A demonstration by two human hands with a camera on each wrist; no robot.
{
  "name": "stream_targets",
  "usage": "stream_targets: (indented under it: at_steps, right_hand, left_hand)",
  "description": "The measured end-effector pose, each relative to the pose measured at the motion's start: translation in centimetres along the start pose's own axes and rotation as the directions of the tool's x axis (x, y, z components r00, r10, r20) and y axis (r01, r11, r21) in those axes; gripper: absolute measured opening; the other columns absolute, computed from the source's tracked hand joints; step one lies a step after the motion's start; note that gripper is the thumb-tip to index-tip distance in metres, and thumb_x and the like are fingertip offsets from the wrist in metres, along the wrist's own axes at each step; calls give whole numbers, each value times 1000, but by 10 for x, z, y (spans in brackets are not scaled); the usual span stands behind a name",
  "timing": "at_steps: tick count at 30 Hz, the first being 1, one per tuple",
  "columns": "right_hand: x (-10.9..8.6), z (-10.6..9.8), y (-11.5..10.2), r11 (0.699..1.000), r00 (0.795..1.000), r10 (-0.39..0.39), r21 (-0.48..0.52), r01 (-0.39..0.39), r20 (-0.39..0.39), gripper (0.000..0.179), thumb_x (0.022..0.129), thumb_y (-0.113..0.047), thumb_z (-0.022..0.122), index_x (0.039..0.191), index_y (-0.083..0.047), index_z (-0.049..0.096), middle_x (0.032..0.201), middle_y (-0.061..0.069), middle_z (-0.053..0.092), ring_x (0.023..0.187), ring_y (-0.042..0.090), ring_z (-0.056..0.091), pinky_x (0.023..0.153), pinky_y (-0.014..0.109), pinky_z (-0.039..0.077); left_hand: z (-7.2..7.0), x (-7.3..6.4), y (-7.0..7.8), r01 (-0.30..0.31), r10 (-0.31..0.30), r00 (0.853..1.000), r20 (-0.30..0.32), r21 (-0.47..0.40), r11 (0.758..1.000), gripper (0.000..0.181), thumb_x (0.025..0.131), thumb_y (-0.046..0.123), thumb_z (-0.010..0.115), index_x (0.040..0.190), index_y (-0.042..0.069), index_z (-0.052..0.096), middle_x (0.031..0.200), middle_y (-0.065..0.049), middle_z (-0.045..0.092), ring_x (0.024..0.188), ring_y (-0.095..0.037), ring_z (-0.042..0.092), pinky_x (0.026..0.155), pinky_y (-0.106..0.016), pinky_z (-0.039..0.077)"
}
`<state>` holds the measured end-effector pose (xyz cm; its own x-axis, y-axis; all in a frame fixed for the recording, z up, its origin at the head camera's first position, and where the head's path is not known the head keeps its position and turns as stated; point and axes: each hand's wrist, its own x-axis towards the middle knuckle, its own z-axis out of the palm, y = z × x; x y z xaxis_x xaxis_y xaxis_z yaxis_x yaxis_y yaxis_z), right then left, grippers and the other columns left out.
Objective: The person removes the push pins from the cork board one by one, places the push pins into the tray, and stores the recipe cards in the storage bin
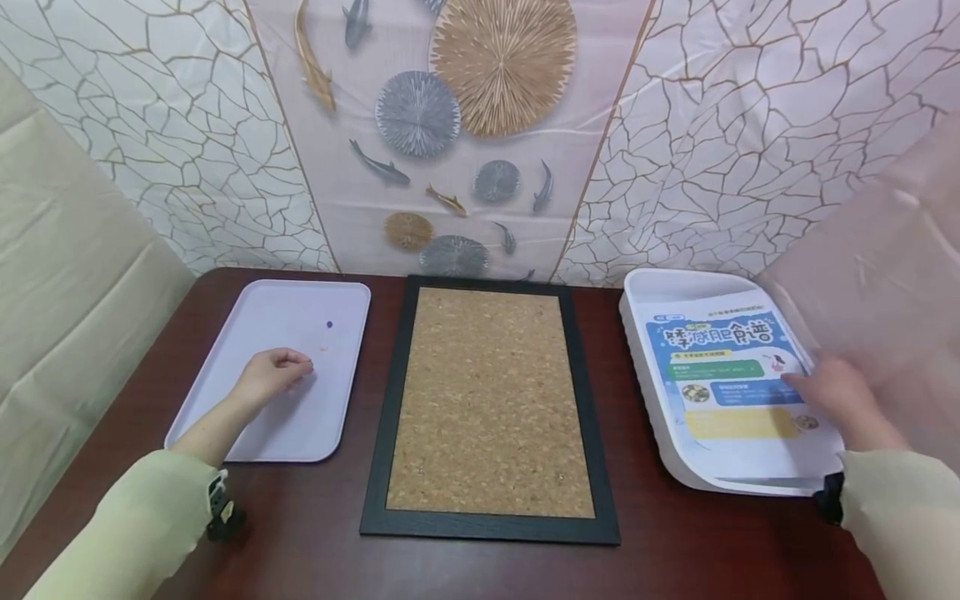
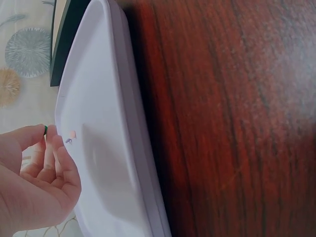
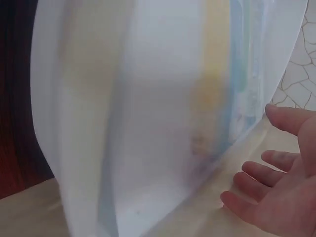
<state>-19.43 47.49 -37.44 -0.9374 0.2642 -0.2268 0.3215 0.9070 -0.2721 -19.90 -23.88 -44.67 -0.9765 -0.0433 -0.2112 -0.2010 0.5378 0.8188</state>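
My left hand point(image 1: 272, 372) is over the pale lilac tray point(image 1: 258, 329), and its thumb and finger pinch a tiny green object point(image 2: 45, 130), mostly covered by the fingertips. On the tray lie a small dark purple piece point(image 1: 329, 324) and a small orange-pink piece point(image 1: 324, 348). At the right side of a white bin point(image 1: 647, 400), my right hand point(image 1: 843, 398) has its thumb at the edge of a printed blue-and-white sheet point(image 1: 720, 367). Its other fingers point(image 3: 254, 180) are loosely spread, apart from the sheet in the right wrist view. Blur hides whether the thumb touches the sheet.
Between tray and bin lies a cork board point(image 1: 491, 400) with a black frame. All stand on a dark red-brown wooden table point(image 1: 300, 525). Patterned cloth point(image 1: 480, 150) hangs along the back, and plain pale cloth point(image 1: 67, 292) covers the sides.
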Motion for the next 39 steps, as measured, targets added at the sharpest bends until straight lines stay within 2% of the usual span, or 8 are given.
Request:
stream_targets:
  at_steps: [6, 10, 14, 18, 23, 27, 35, 39]
  right_hand:
    - [-4, 3, -21, 999, 1000, -22, -43, 21, -14, 69, 93, -34, 49, 136, 16, 25, 127, 45, 31, 107, 54, 39, 89, 65, 33]
    - [-3, 9, -40, 983, 986, -152, -113, 145, -64, 56, 90, -27, 52, 127, 14, 41, 125, 43, 38, 108, 56, 40, 89, 65, 33]
    - [-5, 18, -59, 962, 963, -256, -116, 246, -85, 47, 89, -21, 55, 120, 14, 49, 121, 42, 44, 109, 57, 40, 90, 64, 33]
    - [-9, 26, -76, 957, 959, -278, -99, 272, -60, 44, 89, -20, 55, 120, 11, 51, 122, 40, 45, 112, 56, 39, 91, 64, 33]
    - [-14, 32, -89, 946, 950, -308, -117, 302, -39, 43, 89, -21, 56, 120, 9, 53, 123, 37, 47, 115, 54, 38, 93, 64, 31]
    - [-18, 35, -95, 944, 950, -313, -115, 309, -16, 44, 89, -23, 56, 121, 8, 53, 124, 36, 45, 115, 55, 36, 92, 66, 31]
    - [-22, 37, -94, 944, 951, -310, -119, 307, -7, 44, 90, -23, 55, 120, 9, 52, 125, 37, 45, 115, 55, 35, 92, 67, 29]
    - [-22, 37, -93, 942, 948, -318, -115, 314, -11, 44, 89, -23, 56, 119, 9, 53, 124, 37, 46, 115, 55, 37, 93, 66, 31]
  left_hand:
    - [2, 2, -3, -23, 26, 999, -43, 67, 998, 32, 88, 15, 56, 105, -12, 58, 73, 2, 65, 61, -2, 53, 57, -20, 45]
    - [5, 4, -7, -61, 74, 993, -87, 139, 988, 28, 88, 13, 56, 101, -11, 61, 75, -10, 68, 58, -3, 52, 54, -20, 44]
    - [9, 8, -11, -95, 123, 984, -126, 203, 975, 24, 87, 13, 58, 98, -8, 65, 80, -18, 68, 57, -4, 52, 54, -20, 44]
    - [13, 10, -14, -116, 160, 975, -153, 265, 957, 21, 85, 12, 59, 93, -6, 67, 82, -19, 69, 64, -8, 55, 62, -24, 44]
    - [17, 9, -16, -140, 191, 970, -149, 299, 944, 18, 85, 11, 60, 90, -5, 67, 80, -18, 69, 70, -16, 59, 68, -30, 43]
    - [18, 9, -16, -147, 198, 970, -139, 313, 938, 16, 85, 10, 61, 89, -4, 67, 77, -16, 68, 69, -16, 57, 67, -29, 41]
    - [20, 7, -11, -117, 167, 977, -130, 325, 938, 18, 86, 12, 60, 90, -4, 66, 77, -15, 66, 70, -19, 57, 63, -27, 40]
    - [16, 7, -7, -122, 178, 973, -145, 331, 936, 20, 86, 12, 57, 90, -4, 67, 76, -15, 67, 66, -16, 55, 62, -27, 41]
